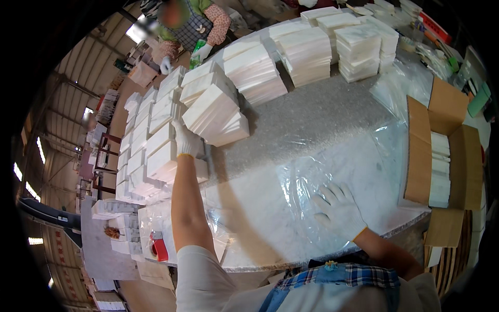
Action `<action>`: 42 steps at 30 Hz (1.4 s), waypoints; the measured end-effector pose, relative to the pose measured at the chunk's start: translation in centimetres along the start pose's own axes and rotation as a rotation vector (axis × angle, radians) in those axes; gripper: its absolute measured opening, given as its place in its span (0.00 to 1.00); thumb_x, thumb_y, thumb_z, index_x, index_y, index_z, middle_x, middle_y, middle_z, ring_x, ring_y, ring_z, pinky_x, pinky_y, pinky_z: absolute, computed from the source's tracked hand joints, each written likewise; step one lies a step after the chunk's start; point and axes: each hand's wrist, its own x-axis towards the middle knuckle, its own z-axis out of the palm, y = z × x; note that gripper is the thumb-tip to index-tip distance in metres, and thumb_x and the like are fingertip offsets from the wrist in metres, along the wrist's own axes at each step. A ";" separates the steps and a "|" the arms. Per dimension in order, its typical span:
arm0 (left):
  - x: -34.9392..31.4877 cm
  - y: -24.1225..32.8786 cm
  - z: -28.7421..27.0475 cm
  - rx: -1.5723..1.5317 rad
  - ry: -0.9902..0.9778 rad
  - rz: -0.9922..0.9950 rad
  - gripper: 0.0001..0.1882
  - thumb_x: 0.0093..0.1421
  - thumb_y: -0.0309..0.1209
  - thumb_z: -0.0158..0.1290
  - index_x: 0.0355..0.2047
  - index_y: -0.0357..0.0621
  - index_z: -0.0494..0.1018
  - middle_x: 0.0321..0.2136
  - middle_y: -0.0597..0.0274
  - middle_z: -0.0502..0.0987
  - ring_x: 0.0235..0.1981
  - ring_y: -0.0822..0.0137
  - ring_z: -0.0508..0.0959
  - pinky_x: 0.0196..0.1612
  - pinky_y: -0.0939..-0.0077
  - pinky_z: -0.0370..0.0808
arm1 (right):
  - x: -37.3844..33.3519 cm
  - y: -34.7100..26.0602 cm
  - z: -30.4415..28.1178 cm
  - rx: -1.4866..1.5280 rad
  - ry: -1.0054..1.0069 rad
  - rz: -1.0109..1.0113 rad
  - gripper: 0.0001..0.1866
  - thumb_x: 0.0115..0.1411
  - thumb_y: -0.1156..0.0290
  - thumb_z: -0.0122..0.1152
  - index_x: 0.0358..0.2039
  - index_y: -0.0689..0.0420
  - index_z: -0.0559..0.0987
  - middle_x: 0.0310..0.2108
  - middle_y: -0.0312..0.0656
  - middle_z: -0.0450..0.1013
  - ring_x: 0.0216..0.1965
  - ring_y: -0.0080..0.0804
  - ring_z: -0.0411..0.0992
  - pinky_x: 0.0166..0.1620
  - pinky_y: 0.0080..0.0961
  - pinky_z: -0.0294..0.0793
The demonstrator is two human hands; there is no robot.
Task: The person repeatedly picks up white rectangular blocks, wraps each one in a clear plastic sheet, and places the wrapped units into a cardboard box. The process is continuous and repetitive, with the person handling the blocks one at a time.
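Now left hand point(187, 140) grips a white box point(162, 161) from the stack; right hand point(339, 209) open, flat on plastic sheet point(332, 171) (pin it), lift box straight.

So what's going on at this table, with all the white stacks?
A person in white work gloves stands at a stone-topped table. Their left hand reaches out onto a stack of flat white boxes, one of many rows and piles there. Their right hand rests flat, fingers spread, on a clear plastic sheet spread over the tabletop. To the right, an open cardboard carton already holds white boxes. Another person's gloved hand works at the far end.
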 end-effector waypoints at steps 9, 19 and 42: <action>-2.5 8.6 8.6 1.298 -0.391 0.416 0.43 0.53 0.53 0.67 0.62 0.39 0.73 0.49 0.47 0.83 0.51 0.58 0.81 0.55 0.67 0.75 | -0.5 0.3 0.1 0.032 0.013 0.028 0.27 0.55 0.58 0.66 0.54 0.55 0.80 0.56 0.51 0.73 0.61 0.53 0.66 0.65 0.53 0.61; -5.5 9.4 10.2 1.684 -0.191 0.528 0.35 0.43 0.57 0.69 0.39 0.38 0.79 0.36 0.48 0.84 0.40 0.49 0.84 0.46 0.58 0.80 | -0.9 0.2 0.5 0.054 -0.004 0.042 0.26 0.55 0.59 0.67 0.54 0.54 0.80 0.58 0.51 0.72 0.64 0.54 0.65 0.68 0.54 0.59; -28.9 -8.8 19.2 1.389 -0.694 0.677 0.37 0.38 0.52 0.65 0.42 0.34 0.74 0.36 0.44 0.77 0.43 0.43 0.75 0.50 0.54 0.71 | -0.8 0.2 0.4 -0.017 0.039 0.015 0.25 0.55 0.60 0.66 0.53 0.54 0.80 0.56 0.44 0.73 0.61 0.46 0.67 0.66 0.47 0.63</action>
